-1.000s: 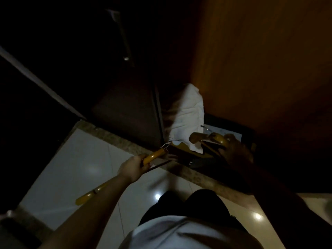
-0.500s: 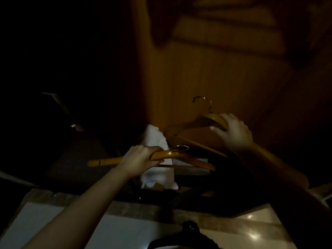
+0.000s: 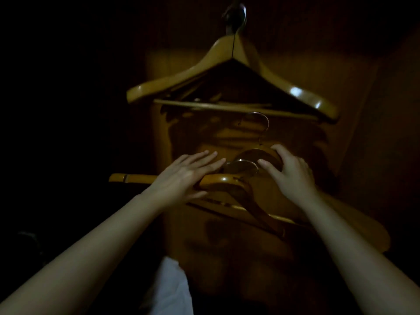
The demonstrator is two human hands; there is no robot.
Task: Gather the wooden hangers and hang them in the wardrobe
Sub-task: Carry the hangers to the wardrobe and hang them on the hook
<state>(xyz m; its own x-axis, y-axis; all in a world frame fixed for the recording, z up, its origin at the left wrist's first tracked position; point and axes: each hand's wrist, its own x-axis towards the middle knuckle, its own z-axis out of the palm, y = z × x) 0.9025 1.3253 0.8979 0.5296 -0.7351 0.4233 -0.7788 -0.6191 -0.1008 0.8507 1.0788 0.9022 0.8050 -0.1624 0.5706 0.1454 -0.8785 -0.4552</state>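
Right hand (image 3: pixel 293 176) grips a glossy, curved wooden hanger (image 3: pixel 252 153).

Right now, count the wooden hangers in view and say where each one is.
3 clearly. One hanging hanger hangs up top; more may sit behind it. The left hand rests on a second hanger; the right hand grips a third hanger.
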